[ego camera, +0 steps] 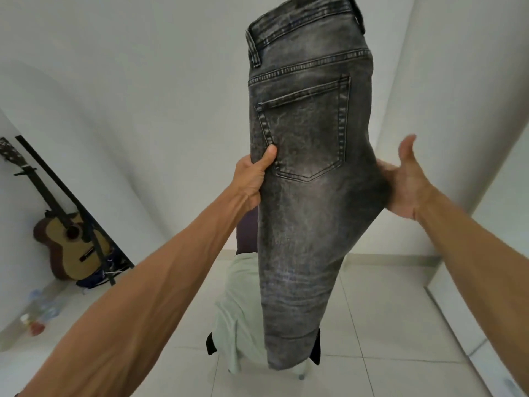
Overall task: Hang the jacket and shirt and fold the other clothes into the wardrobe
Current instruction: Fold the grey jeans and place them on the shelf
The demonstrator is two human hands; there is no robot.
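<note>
You held the washed grey-black denim jeans (309, 173) up in the centre of the frame, folded lengthwise so that one back pocket faced you and the waistband reached the top edge. Your left hand (253, 179) was closed on the left edge of the jeans beside the pocket, thumb in front. Your right hand (403, 184) was spread wide, palm against the right edge at the seat, supporting and not pinching. The legs hung down over a pile of pale green and dark clothes (237, 310) in the lower middle of the frame; what carried the pile I could not tell.

I think you were in the folding step for the jeans. To do it well, I would match the two legs seam on seam, smooth the seat bulge flat with the open right hand, then fold from the hem up to the waistband. Denim is stiff, so it should keep a crease easily. The tall white panels (458, 110) at the right were perhaps the wardrobe.
</note>
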